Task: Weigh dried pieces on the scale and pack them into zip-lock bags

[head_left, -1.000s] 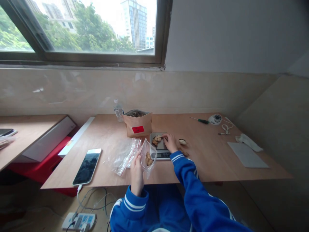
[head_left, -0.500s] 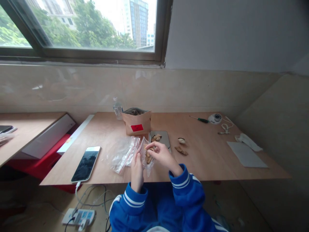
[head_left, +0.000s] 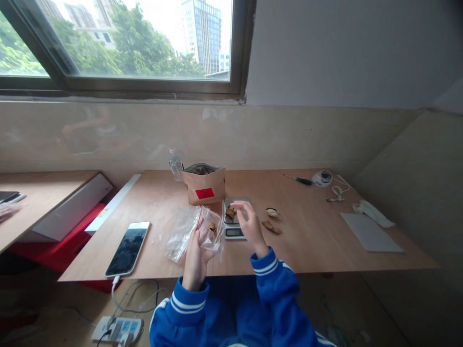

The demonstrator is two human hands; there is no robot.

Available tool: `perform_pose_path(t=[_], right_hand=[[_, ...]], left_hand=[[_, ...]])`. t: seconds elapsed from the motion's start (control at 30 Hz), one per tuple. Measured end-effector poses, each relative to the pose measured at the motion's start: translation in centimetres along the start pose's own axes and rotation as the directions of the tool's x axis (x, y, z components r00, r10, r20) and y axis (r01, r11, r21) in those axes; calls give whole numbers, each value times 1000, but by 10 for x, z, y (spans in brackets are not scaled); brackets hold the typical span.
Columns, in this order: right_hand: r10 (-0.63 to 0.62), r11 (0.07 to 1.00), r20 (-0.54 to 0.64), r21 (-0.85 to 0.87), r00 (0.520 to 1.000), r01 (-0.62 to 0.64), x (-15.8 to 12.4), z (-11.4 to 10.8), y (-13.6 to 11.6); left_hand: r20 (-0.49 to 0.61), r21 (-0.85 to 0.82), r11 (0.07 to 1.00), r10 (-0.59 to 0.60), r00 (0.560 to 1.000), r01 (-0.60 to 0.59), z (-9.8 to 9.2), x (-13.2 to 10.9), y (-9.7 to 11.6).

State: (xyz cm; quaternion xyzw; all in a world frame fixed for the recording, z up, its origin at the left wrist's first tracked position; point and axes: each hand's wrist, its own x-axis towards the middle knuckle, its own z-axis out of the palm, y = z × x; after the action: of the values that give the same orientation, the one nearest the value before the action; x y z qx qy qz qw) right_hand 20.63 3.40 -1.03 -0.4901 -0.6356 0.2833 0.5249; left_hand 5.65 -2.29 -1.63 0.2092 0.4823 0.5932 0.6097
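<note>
My left hand [head_left: 196, 246] grips a small clear zip bag [head_left: 211, 231] with several brown dried pieces inside, held up near the table's front edge. My right hand [head_left: 247, 222] hovers over the small kitchen scale [head_left: 233, 226], fingers curled with thumb and forefinger close together above the brown pieces [head_left: 230, 212] on its tray. Whether it holds a piece I cannot make out. A brown paper pouch [head_left: 205, 185] with a red label stands open behind the scale.
A pile of clear plastic bags [head_left: 178, 231] lies left of my hand, a phone [head_left: 128, 247] on a cable further left. Loose pieces [head_left: 271, 225] lie right of the scale. A water bottle [head_left: 175, 164], screwdriver [head_left: 300, 180], tape roll [head_left: 321, 178] and grey sheet [head_left: 369, 232] sit on the table.
My right hand went from the scale to the bag's mouth and has now come back over the scale. The left hand has tilted the bag to the left and lowered it.
</note>
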Motion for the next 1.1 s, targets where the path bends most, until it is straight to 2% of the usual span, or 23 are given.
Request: perform_pose_path(t=[0.07,0.13,0.23,0.33,0.43,0.57,0.67,0.77,0.87,0.97,1.03,1.1], right_hand=[[15,974,37,-225,999,-7,10,7,30],[73,911,142,-411,987,-8,18,18,57],[119,821,190,-570,974,11,21,34,82],[92,777,121,-629,988,5,19,40,90],[72,757,57,-654,996,-17,17,34,89],[37,753,65,-658,997,15,18,20,90],[43,787,35,-617,998,-12,20,10,92],[54,880,-78,-468,996,-84,22,2,85],[101,984,-159,-126,982,-122,21,-4,60],[213,954,-82,233,974,-189,16,-1,21],[208,946,-45,264,977,-189,12,7,-3],[126,987,-78,113,989,-117,9,17,-20]], left_hand=[[1,-38,999,-28,1000,28,1,-1,3],[-4,-51,998,-48,999,47,2,-3,4],[-16,-62,996,-64,998,62,6,-5,6],[-42,-99,992,-82,996,78,9,-6,7],[-60,-119,988,-108,992,100,11,-6,8],[-25,-94,987,-130,991,127,11,-3,7],[-21,-70,990,-127,992,125,9,2,6],[-24,-56,992,-112,993,110,8,6,5],[-31,-15,996,-85,996,85,9,10,4],[-48,6,997,-71,996,72,17,13,3],[-48,11,998,-56,997,57,23,13,1],[-17,33,999,-26,1000,26,28,12,-2]])
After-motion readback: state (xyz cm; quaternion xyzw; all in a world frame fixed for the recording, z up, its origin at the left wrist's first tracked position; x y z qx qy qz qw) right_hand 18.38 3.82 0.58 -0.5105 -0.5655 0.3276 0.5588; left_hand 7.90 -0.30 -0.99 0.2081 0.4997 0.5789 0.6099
